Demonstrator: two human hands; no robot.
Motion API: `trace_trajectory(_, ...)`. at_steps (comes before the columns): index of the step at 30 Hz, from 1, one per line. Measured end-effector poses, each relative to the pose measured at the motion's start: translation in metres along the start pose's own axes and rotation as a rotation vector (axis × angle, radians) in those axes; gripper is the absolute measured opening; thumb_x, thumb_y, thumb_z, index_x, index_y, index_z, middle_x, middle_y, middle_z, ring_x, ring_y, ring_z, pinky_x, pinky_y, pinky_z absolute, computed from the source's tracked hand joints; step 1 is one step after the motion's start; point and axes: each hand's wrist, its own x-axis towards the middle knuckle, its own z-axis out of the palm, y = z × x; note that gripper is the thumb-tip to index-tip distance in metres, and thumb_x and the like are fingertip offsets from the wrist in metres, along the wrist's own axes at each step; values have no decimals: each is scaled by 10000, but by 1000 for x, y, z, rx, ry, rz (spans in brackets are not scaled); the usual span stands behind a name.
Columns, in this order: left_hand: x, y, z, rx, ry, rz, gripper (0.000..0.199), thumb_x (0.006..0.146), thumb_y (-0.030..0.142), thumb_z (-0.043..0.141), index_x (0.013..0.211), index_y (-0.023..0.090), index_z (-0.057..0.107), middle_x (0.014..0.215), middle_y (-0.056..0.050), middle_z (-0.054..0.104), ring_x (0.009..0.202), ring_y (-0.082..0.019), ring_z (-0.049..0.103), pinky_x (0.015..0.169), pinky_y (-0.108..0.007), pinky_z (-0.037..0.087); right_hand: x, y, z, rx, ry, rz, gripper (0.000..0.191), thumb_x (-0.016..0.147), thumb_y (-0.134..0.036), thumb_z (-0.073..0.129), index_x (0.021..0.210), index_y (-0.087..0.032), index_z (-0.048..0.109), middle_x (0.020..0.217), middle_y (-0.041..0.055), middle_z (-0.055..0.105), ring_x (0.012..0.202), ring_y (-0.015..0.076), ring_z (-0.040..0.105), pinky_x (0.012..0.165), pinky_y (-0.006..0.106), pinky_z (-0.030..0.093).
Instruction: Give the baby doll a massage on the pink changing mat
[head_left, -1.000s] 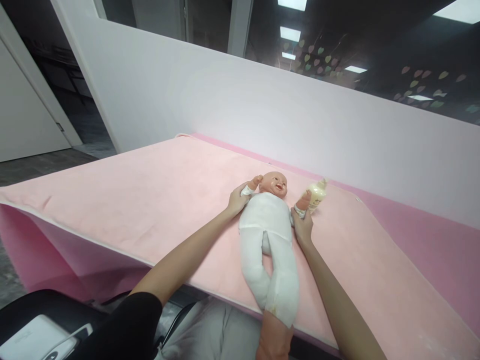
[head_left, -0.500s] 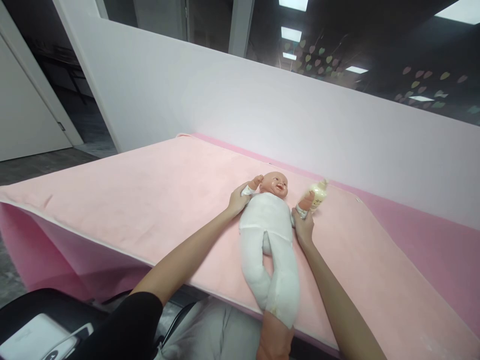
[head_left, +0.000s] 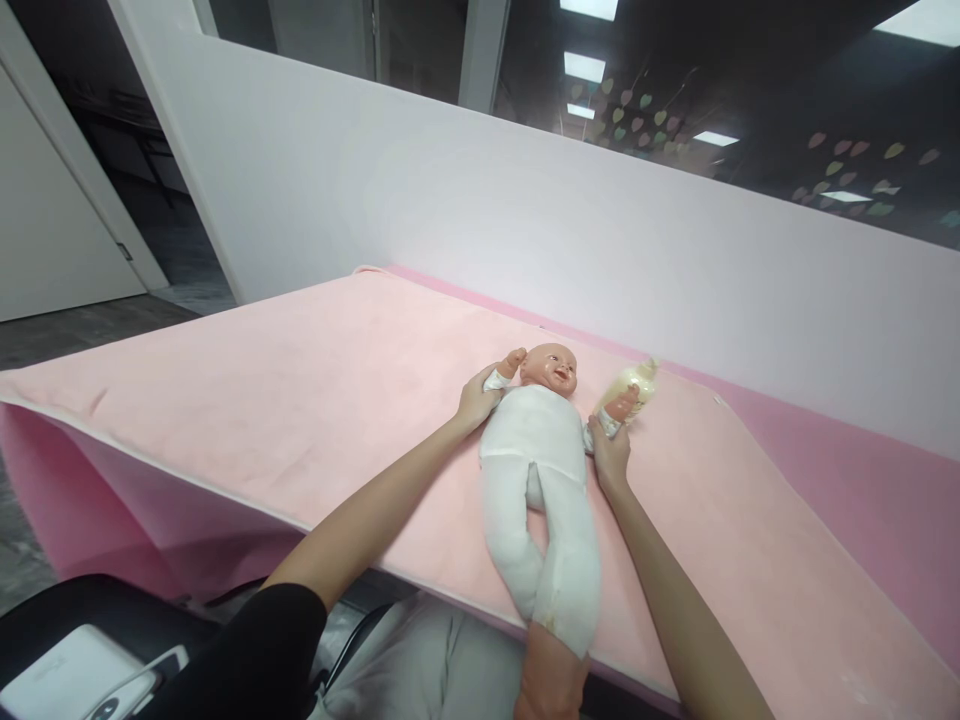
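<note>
At the lower left of the frame, a white device with a rounded, cable-like loop sits by a black chair. Beside it is the person's black sleeve, and grey trousers fill the bottom centre, below the near edge of the surface. A doll in white lies face up, right of the frame's centre, its legs toward the bottom; one bare, reddish-brown lower leg passes over that edge and is cut off by the frame.

Farther up, the left hand holds the doll's arm on the left of the frame, fingers closed around it near the white cuff. The right hand grips the other arm in the same way, thumb up along the cuff. Both arms are spread out from the body. The doll's head lies between and above the hands, turned slightly to the right of the frame.

Just behind the doll's hand on the right is a pale yellow bottle, partly covered by it; whether they touch cannot be told. A light pink cloth spreads over the surface. Beyond rise a white wall, a dark window with heart shapes, and a door at the upper left.
</note>
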Motion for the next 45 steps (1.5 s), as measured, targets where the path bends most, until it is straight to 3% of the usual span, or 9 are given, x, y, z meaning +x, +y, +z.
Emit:
trace_trajectory(16,1,-4,0,21,6,21,449,700,198,614,1147,237,642,1103,-30,681,976,-225,605,837,-311,441,2,3,0,9,3,-3,500,663,-525,619,1006,-162,585,959,65,648,847,200,578,726,292,424)
trace_trajectory(21,6,-8,1,-71,68,-76,474,630,169,618,1102,207,641,1030,-43,673,915,-214,594,779,-299,444,5,8,0,73,2,-1,486,664,-498,643,1010,-161,588,973,66,655,851,194,585,730,287,439)
trace_trajectory(28,14,-8,-2,-268,209,-253,262,559,180,589,818,192,550,698,23,511,638,-121,468,573,-236,359,9,13,1,117,-5,15,471,665,-504,652,977,-157,587,923,51,646,816,185,596,714,291,455)
trace_trajectory(45,16,-10,-3,-350,238,-275,262,553,180,600,804,199,526,686,33,495,631,-115,472,605,-251,376,12,17,3,160,-3,12,480,653,-510,664,962,-150,592,878,41,644,772,177,594,708,294,463)
